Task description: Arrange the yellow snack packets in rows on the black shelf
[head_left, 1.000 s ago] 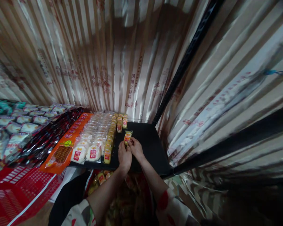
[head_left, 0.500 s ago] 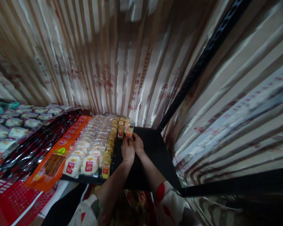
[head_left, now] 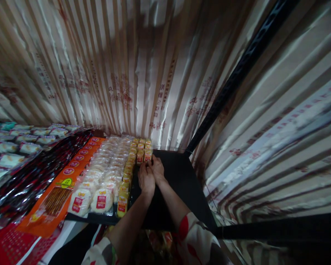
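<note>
My left hand (head_left: 147,179) and my right hand (head_left: 157,170) reach side by side over a black shelf (head_left: 179,180). Their fingers are bent close together at the near end of a small yellow snack packet (head_left: 148,156) with a red label. My right fingers press along its right side; my left fingertips are at its front, partly hidden. This packet stands beside another yellow packet (head_left: 139,157), with several more behind them. Left of my hands runs a long row of yellow packets (head_left: 123,198).
Clear-wrapped rice crackers (head_left: 102,200), an orange snack bag (head_left: 48,206), dark red shiny packs (head_left: 41,173) and white packets (head_left: 11,160) line the shelf leftward. A red basket (head_left: 11,244) is at lower left. A black post (head_left: 223,99) and patterned curtain (head_left: 165,73) border the shelf.
Both hands have shifted slightly left with the yellow packet. It was tilted and a little apart; now it stands straighter, close against the packet on its left.
</note>
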`<control>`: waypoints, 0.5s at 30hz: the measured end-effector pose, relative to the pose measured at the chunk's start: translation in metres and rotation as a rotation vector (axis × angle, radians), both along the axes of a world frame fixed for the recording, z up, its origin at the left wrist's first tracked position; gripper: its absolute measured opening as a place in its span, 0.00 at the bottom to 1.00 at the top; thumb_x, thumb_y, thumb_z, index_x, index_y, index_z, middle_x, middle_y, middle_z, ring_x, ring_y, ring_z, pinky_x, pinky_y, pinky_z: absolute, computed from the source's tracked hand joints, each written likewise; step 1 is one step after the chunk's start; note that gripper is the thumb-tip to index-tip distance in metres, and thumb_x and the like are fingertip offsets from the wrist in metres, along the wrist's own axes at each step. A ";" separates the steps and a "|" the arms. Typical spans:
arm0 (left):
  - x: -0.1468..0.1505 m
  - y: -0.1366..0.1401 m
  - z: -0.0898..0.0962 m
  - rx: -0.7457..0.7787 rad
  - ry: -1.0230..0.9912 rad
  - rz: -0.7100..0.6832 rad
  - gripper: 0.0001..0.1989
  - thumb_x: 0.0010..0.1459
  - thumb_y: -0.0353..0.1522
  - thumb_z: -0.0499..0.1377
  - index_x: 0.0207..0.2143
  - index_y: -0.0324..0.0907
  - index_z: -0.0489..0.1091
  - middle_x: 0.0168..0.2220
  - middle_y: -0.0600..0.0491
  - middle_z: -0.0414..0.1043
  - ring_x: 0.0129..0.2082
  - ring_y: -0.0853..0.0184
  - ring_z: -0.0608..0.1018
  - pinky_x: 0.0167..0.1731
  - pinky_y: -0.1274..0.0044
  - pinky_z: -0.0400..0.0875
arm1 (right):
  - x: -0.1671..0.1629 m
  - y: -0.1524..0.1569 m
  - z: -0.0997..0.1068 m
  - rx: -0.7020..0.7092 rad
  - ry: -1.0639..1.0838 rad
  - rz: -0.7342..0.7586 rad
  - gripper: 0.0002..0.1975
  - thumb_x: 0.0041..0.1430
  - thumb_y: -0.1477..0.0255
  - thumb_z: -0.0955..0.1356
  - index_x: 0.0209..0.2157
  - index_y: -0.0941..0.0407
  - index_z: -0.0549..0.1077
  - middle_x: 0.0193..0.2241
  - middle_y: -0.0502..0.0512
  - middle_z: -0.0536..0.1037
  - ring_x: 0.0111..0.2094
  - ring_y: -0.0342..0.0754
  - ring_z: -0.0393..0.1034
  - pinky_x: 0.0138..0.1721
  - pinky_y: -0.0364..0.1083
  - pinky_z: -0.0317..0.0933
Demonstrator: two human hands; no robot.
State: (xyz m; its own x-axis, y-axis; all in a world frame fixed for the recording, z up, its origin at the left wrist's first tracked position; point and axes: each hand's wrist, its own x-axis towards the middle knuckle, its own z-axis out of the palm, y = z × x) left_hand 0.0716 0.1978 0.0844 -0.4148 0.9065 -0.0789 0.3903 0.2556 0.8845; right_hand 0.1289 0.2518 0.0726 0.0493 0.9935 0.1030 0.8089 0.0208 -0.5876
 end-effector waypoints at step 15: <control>0.001 -0.008 0.007 -0.012 -0.025 0.026 0.20 0.59 0.28 0.44 0.52 0.37 0.65 0.55 0.47 0.66 0.56 0.65 0.66 0.57 0.76 0.56 | -0.003 -0.005 -0.009 0.012 0.130 -0.060 0.21 0.58 0.69 0.63 0.53 0.59 0.65 0.41 0.61 0.72 0.42 0.50 0.67 0.45 0.47 0.60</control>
